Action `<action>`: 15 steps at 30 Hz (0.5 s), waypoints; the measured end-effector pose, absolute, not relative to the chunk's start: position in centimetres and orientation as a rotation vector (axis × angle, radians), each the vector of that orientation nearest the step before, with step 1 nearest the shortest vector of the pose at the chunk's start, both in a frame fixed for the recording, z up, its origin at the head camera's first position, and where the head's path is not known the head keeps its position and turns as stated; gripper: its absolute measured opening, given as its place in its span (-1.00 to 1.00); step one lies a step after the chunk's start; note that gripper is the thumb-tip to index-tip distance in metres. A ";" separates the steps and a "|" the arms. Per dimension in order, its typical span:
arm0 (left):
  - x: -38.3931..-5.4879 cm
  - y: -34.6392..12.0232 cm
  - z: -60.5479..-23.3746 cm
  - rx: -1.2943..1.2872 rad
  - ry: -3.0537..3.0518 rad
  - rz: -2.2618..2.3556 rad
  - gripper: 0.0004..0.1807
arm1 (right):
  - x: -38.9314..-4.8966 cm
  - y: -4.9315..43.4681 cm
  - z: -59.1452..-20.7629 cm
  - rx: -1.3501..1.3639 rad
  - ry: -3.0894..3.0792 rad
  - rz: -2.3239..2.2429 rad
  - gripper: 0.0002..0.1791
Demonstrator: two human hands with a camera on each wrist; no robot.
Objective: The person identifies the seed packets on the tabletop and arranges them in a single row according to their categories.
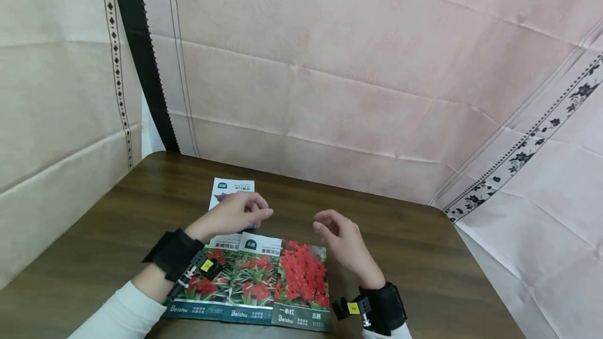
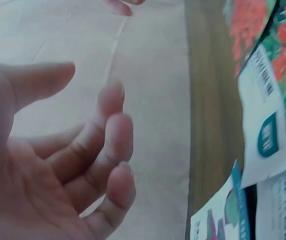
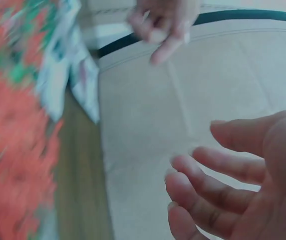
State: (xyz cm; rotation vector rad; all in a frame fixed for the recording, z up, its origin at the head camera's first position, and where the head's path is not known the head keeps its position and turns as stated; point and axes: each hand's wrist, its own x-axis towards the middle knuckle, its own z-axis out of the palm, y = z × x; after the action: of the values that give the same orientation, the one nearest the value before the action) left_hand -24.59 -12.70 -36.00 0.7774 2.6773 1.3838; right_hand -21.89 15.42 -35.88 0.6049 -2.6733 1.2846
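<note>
My left hand [image 1: 234,212] hovers over a white seed packet [image 1: 233,185] with a purple flower, hiding much of it. Its fingers are loosely bent, and the left wrist view shows nothing between them. To the right of the packets hangs my right hand [image 1: 345,242], also loosely curled around nothing in the right wrist view. Below the hands lie three seed packets side by side: a left red-flower packet [image 1: 200,310], partly hidden by the left wrist, a similar middle packet [image 1: 252,281], and a right packet [image 1: 302,276] covered in dense red blooms. The left one is overlapped by the middle one.
All the packets lie on a dark brown wooden table [image 1: 414,255] with rounded far corners. Pale creased cloth [image 1: 301,93] hangs behind it and on both sides. A black strip [image 1: 141,51] runs down the cloth at the left.
</note>
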 end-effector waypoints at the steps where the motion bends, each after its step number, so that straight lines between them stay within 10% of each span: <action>1: -24.7 -13.0 -35.9 0.752 2.688 1.400 -0.60 | -22.0 14.9 -35.5 0.598 -2.647 1.318 -0.68; 15: -25.7 -16.8 -34.1 0.411 2.742 1.571 -0.40 | -24.2 5.9 -32.8 0.547 -2.301 1.994 -0.46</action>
State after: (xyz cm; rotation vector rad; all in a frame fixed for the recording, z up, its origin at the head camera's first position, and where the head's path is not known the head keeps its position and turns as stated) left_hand -25.67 -16.82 -34.10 0.4111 2.7416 1.5712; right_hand -24.24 5.94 -32.84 0.5465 -2.3011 1.9938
